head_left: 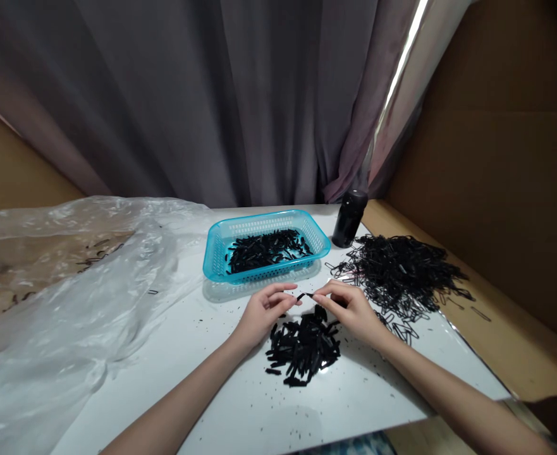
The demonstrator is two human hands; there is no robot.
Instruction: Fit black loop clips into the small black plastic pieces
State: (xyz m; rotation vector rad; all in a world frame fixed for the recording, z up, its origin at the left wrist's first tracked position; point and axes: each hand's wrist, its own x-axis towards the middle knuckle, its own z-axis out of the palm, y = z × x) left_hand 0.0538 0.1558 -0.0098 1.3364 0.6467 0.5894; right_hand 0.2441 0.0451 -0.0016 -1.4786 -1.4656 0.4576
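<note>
My left hand pinches the end of a small black strip between thumb and fingertips. Facing it, my right hand has thumb and index finger closed on a thin black piece. The two pieces meet or nearly meet between the hands; whether they are joined is too small to tell. Just below lies a heap of short black strips on the white tabletop. Beyond my hands stands a blue plastic basket with many similar black strips inside.
To the right spreads a tangled pile of thin black loops. A dark cylindrical container stands behind it. Crumpled clear plastic sheeting covers the left side. Cardboard panels flank the white table, and a grey curtain hangs behind.
</note>
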